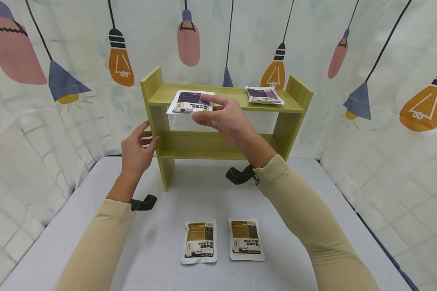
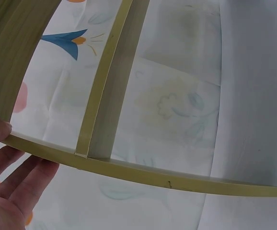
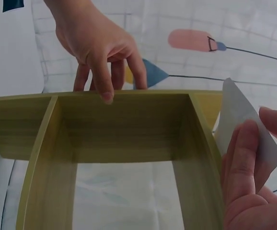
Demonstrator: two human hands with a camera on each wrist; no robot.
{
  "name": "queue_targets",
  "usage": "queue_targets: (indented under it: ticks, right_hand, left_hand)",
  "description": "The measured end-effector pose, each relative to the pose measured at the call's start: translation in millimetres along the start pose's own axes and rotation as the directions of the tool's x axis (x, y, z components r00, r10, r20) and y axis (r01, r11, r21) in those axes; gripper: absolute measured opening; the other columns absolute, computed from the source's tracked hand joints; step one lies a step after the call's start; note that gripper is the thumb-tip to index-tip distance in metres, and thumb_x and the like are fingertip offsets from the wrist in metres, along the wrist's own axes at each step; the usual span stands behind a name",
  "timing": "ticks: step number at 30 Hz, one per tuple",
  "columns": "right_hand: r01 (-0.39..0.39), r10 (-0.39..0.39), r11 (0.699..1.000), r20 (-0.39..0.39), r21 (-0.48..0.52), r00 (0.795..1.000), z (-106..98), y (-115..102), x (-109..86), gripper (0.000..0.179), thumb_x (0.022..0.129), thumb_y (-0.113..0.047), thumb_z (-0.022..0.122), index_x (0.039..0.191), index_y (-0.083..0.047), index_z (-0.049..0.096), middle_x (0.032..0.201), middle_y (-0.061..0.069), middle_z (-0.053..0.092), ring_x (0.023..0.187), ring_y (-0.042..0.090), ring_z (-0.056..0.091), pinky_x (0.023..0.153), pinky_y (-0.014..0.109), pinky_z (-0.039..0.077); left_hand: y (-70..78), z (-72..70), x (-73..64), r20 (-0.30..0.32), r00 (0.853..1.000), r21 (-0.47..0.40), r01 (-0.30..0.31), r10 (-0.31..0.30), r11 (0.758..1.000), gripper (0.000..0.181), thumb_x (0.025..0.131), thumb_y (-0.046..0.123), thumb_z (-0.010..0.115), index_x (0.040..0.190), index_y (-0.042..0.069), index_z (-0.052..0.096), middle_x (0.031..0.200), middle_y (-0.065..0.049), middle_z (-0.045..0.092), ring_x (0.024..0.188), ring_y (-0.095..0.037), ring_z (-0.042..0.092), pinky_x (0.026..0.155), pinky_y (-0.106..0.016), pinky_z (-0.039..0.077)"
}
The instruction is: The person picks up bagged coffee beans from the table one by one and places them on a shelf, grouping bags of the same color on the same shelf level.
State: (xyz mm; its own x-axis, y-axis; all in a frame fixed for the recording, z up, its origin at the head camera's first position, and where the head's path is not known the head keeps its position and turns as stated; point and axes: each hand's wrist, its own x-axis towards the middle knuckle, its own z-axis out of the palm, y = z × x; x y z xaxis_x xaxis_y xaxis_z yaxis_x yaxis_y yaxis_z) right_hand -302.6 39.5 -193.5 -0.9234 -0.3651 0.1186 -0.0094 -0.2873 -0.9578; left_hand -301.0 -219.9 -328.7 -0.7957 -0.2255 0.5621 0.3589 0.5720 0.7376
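My right hand (image 1: 222,117) pinches a white pouch with a purple label (image 1: 187,101) between thumb and fingers, at the left part of the top board of a two-tier wooden shelf (image 1: 204,145). In the right wrist view the pouch's plain back (image 3: 244,110) faces the camera, tilted. With thumb on the front edge and fingers on the outer face, my left hand (image 1: 138,149) holds the shelf's left side panel; the left wrist view shows this hand (image 2: 14,182) at the panel's edge. A similar purple-labelled pouch (image 1: 264,95) lies on the top board's right end, perhaps stacked on another.
Two white pouches with brown-and-gold labels, a left one (image 1: 199,242) and a right one (image 1: 245,239), lie side by side on the white tabletop (image 1: 149,258) in front of the shelf. Behind the shelf hangs a patterned curtain (image 1: 218,40).
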Motion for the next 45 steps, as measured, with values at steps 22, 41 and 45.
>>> queue_targets:
  ticks: [22, 41, 45]
  right_hand:
    - [0.018, -0.022, 0.994, -0.034, -0.111, 0.999, 3.0, -5.3, 9.7, 0.052, 0.084, -0.002, 0.081, 0.134, -0.003, 0.066, 0.115, 0.017, 0.070, 0.081, 0.025, 0.076, 0.081, 0.036, 0.065]
    - [0.017, -0.053, 0.959, -0.120, -0.283, 0.991, 12.7, -6.6, 15.1, 0.034, 0.082, -0.015, 0.086, 0.113, -0.007, 0.076, 0.100, 0.024, 0.077, 0.068, 0.024, 0.075, 0.072, 0.038, 0.066]
    - [0.004, -0.052, 0.944, -0.138, -0.329, 0.989, 13.9, -7.3, 15.0, 0.033, 0.083, -0.020, 0.085, 0.113, -0.009, 0.076, 0.091, 0.018, 0.077, 0.069, 0.024, 0.075, 0.070, 0.037, 0.065]
  left_hand:
    - [-0.7, 1.7, 3.0, -0.002, 0.999, -0.020, -0.037, 0.037, 0.999, 0.053, 0.101, 0.024, 0.065, 0.152, 0.029, 0.051, 0.129, -0.018, 0.070, 0.110, -0.038, 0.073, 0.096, -0.056, 0.058]
    - [-3.0, 0.9, 2.4, -0.017, 0.999, -0.006, -0.033, 0.033, 0.999, 0.053, 0.100, 0.021, 0.066, 0.150, 0.030, 0.053, 0.125, -0.016, 0.072, 0.107, -0.035, 0.074, 0.094, -0.046, 0.061]
    - [-2.8, 1.2, 2.4, -0.017, 0.999, -0.014, -0.035, 0.035, 0.999, 0.054, 0.100, 0.020, 0.066, 0.151, 0.029, 0.052, 0.126, -0.017, 0.072, 0.107, -0.036, 0.074, 0.096, -0.055, 0.059]
